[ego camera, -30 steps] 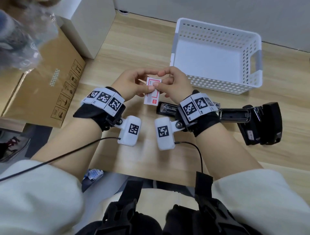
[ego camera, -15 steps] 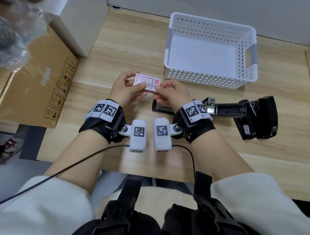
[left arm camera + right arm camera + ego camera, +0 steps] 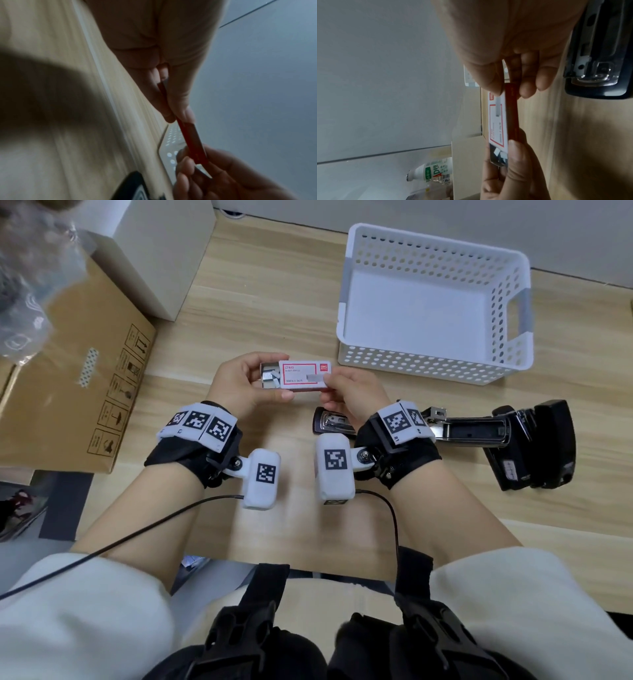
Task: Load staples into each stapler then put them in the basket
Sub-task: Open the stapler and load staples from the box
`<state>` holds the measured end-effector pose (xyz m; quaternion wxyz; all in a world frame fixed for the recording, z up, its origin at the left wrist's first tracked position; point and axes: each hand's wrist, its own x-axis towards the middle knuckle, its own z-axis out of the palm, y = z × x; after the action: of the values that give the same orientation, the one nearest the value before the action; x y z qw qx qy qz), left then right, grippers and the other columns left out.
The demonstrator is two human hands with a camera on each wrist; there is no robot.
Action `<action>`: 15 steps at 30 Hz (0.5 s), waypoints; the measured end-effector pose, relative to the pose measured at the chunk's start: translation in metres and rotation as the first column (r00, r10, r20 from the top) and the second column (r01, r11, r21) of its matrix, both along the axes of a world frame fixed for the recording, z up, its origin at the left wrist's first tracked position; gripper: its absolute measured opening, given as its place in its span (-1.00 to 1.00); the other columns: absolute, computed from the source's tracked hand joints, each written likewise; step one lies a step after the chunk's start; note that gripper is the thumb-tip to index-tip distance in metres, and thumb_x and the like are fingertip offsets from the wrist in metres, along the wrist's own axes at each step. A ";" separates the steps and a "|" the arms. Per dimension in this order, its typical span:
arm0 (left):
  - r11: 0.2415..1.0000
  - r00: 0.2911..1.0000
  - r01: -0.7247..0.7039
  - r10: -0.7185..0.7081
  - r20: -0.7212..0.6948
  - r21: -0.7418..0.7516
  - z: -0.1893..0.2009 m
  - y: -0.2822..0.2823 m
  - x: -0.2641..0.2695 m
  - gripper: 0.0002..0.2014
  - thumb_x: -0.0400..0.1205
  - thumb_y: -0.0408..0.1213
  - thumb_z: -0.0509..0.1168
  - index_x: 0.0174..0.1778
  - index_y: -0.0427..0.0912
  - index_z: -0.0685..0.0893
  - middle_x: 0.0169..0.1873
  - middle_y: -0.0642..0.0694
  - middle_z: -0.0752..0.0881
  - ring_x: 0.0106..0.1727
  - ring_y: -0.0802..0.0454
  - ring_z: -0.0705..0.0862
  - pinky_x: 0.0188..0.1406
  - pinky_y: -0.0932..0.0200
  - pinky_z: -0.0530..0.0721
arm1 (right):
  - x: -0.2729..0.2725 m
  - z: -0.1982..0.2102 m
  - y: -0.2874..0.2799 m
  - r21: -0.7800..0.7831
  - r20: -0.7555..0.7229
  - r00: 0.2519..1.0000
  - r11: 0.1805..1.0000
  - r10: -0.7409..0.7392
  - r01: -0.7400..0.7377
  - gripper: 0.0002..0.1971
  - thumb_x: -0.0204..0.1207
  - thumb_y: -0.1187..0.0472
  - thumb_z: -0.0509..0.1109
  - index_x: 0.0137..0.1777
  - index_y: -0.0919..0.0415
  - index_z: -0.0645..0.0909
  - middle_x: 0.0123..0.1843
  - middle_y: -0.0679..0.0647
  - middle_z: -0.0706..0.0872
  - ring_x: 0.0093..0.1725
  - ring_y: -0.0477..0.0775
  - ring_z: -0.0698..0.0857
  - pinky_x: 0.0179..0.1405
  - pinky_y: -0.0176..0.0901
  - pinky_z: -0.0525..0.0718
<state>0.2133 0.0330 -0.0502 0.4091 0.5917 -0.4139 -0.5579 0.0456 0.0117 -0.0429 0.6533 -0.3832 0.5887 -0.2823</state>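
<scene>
Both hands hold a small white-and-red staple box (image 3: 301, 375) above the wooden table. My left hand (image 3: 239, 385) grips its inner tray, which is slid out to the left and shows loose staples (image 3: 270, 378). My right hand (image 3: 352, 395) pinches the box's sleeve (image 3: 503, 115) at its right end. An opened black stapler (image 3: 466, 433) lies flat on the table under and right of my right wrist, its metal channel exposed. A second black stapler (image 3: 544, 443) stands just beyond it on the right. The white perforated basket (image 3: 435, 361) sits empty behind.
A brown cardboard box (image 3: 68, 392) and a white box (image 3: 161, 251) stand at the left. A plastic bottle (image 3: 433, 171) appears beside them in the right wrist view. The table's near edge (image 3: 308, 563) runs just below my wrists.
The staple box has turned from upright to flat, and its tray has been slid out to the left, exposing the staples. Both hands shifted slightly toward me.
</scene>
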 end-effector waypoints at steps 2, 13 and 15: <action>1.000 1.000 -0.004 0.003 0.017 0.022 -0.002 -0.004 0.005 -0.46 0.27 -0.67 0.46 0.18 -0.29 0.63 -0.28 0.16 0.79 -0.25 0.33 0.75 -0.09 0.46 0.69 | 0.002 -0.001 -0.004 -0.004 -0.059 0.998 0.999 -0.037 0.037 -0.77 0.58 0.38 0.19 -0.18 0.17 0.65 -0.31 0.05 0.65 -0.42 -0.09 0.56 -0.42 -0.37 0.56; 0.992 0.973 0.089 -0.106 0.207 0.091 -0.029 -0.026 0.031 -0.50 0.29 -0.61 0.49 0.16 -0.27 0.63 -0.21 0.10 0.68 -0.37 0.43 0.66 -0.26 0.60 0.59 | 0.011 -0.022 -0.021 -0.003 -0.392 0.920 1.000 -0.008 0.007 -0.79 0.44 0.22 0.39 -0.41 -0.01 0.58 -0.25 0.12 0.73 -0.20 0.16 0.70 -0.03 0.08 0.68; 0.987 0.948 0.109 -0.139 0.287 0.118 -0.034 -0.030 0.032 -0.51 0.29 -0.57 0.51 0.14 -0.24 0.66 -0.23 0.10 0.67 -0.31 0.30 0.63 -0.30 0.52 0.61 | 0.012 -0.024 -0.023 0.001 -0.457 0.889 1.000 0.015 -0.017 -0.79 0.43 0.16 0.41 -0.43 -0.02 0.57 -0.27 0.01 0.70 -0.13 0.10 0.68 0.04 0.03 0.67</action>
<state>0.2448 0.0029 -0.0847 0.2767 0.6607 -0.4781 -0.5083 0.0577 -0.0108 -0.0668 0.4983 -0.4449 0.7221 -0.1799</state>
